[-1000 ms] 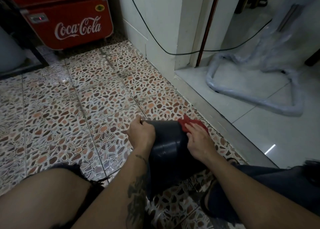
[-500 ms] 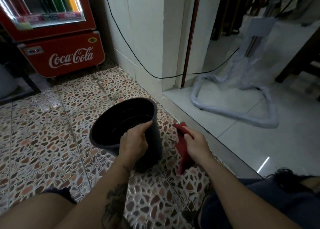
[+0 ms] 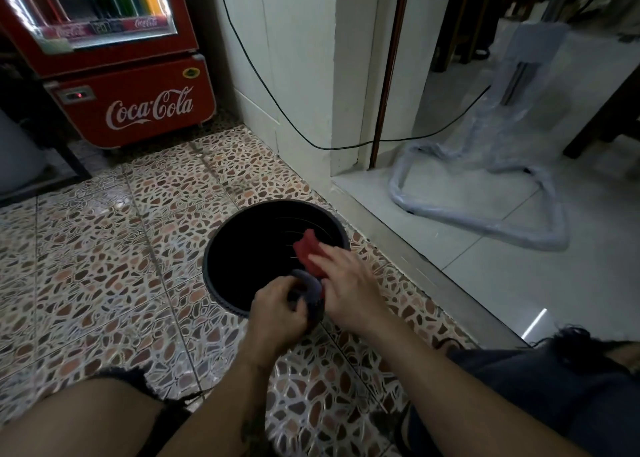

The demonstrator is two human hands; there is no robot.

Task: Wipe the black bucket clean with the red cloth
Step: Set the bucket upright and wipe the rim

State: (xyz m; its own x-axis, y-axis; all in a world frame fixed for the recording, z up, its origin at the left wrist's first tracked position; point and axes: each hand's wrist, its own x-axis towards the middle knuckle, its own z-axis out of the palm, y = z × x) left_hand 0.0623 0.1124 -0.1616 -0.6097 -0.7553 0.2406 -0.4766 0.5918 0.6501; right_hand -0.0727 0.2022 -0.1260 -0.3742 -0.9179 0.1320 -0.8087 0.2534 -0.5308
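Observation:
The black bucket [image 3: 242, 249] stands upright on the patterned floor tiles, its dark open mouth facing up at me. My left hand [image 3: 277, 309] grips the near rim, which bends under the fingers. My right hand [image 3: 346, 285] presses the crumpled red cloth [image 3: 310, 254] against the inside of the bucket's near right wall. The bucket's bottom is too dark to make out.
A red Coca-Cola fridge [image 3: 138, 107] stands at the back left. A white wall corner [image 3: 304, 76] with a hanging black cable rises behind the bucket. A metal door sill [image 3: 433, 280] runs right of it, with a plastic-wrapped stand [image 3: 485, 207] beyond. My knees frame the bottom.
The bucket went from lying on its side to standing upright. My right hand carried the red cloth from the outside wall over the rim to the inside; my left hand shifted onto the near rim.

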